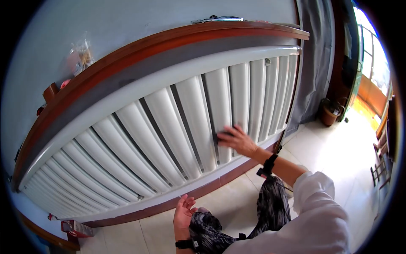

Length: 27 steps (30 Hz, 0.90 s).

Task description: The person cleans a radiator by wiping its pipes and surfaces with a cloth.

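A white radiator (156, 114) with many vertical fins runs across the middle of the view. My right hand (238, 141) lies against its right-hand fins, fingers bent over a small dark pad (221, 138) pressed to the surface. The pad is mostly covered by the hand and slightly blurred, so its material cannot be made out. Low in front of the radiator, near my knee, my left hand (184, 211) is held with its fingers loosely curled and apart, and nothing shows in it. Both wrists wear black straps.
A brown wooden shelf (169, 39) runs above the radiator, with a bagged bundle (84, 58) and a brown cup (50, 92) on it. A red box (77, 228) stands on the floor at lower left. A potted plant (330, 113) is by the doorway at right.
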Available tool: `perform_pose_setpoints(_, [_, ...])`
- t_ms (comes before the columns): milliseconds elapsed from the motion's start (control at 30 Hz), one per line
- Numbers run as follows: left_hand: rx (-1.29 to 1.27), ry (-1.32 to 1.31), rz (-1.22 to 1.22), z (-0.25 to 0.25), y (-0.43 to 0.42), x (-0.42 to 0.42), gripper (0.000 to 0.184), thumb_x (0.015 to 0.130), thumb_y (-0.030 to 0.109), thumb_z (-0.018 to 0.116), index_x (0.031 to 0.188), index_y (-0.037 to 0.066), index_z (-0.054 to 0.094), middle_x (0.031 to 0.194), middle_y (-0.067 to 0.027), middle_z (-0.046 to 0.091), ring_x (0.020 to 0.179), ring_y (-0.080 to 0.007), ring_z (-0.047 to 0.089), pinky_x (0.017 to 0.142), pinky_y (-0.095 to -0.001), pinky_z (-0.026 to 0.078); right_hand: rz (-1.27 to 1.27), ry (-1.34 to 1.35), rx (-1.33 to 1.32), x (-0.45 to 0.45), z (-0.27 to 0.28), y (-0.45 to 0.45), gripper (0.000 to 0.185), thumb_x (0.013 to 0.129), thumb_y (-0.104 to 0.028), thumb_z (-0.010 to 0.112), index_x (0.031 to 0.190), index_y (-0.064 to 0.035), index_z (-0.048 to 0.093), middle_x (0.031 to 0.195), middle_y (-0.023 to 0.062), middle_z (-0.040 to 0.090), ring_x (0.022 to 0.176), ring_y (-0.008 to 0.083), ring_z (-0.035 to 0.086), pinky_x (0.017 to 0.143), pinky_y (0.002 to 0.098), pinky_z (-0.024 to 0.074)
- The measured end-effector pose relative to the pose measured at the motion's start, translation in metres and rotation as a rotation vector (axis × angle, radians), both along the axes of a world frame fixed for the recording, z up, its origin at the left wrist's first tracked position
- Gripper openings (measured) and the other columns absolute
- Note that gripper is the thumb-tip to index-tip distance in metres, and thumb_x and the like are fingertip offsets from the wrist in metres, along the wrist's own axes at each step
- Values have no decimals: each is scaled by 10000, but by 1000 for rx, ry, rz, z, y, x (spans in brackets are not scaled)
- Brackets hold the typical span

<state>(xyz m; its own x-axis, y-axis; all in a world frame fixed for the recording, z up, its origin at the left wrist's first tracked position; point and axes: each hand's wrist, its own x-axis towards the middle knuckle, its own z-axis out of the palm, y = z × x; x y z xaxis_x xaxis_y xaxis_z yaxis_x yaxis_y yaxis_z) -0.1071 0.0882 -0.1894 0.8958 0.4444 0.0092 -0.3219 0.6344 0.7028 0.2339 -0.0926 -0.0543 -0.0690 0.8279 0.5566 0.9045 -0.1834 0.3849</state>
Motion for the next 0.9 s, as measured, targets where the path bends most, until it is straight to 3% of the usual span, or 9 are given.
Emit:
perform_pose_setpoints(100, [-41,-11,72,9,-8,3,441,927,360,497,1263,74,492,1113,-83,588,996,-201,586,755,-367,527,-18,-60,437,-11,100,21,489,710,-24,643,1159,-208,582,1372,-9,415,1261,255,360,1015,460,319])
perform_pose_setpoints(200, [-103,125,189,11,-5,10,361,917,312,528,1196,86,558,1048,-59,612,943,-166,592,730,-337,520,11,38,572,-30,173,31,503,675,-35,664,1151,-176,587,1291,-17,469,1167,226,427,943,414,368])
perform_pose_setpoints(300, [-125,87,198,14,-8,11,339,905,292,549,1180,95,573,1016,-47,623,908,-153,591,720,-318,512,-28,67,582,-36,165,34,499,658,-34,669,1135,-166,601,1264,-18,481,1145,209,441,924,394,386])
perform_pose_setpoints(467, [-74,42,181,11,-12,9,358,907,300,544,1197,92,560,1022,-46,619,917,-159,589,724,-327,508,-13,64,416,-34,101,17,440,663,-30,664,1081,-165,638,1234,-28,503,1117,192,454,914,372,399])
perform_pose_setpoints(567, [-61,49,178,8,-9,8,373,910,305,538,1217,94,544,1023,-45,618,922,-159,587,724,-328,507,5,20,386,-26,125,14,378,701,-14,622,1051,-157,640,1220,-29,523,1108,190,456,915,361,392])
perform_pose_setpoints(700, [-68,71,185,8,-9,10,368,908,308,540,1209,96,546,1014,-41,619,913,-157,590,720,-328,507,-48,-6,607,-37,188,25,421,692,-16,609,1094,-139,593,1224,-23,527,1112,204,452,928,375,369])
perform_pose_setpoints(900, [-50,72,197,9,-11,13,331,900,312,556,1158,106,574,1005,-36,622,892,-157,598,713,-328,506,-64,48,448,-40,135,19,394,691,12,585,1063,-119,595,1227,-17,532,1126,192,449,932,367,365])
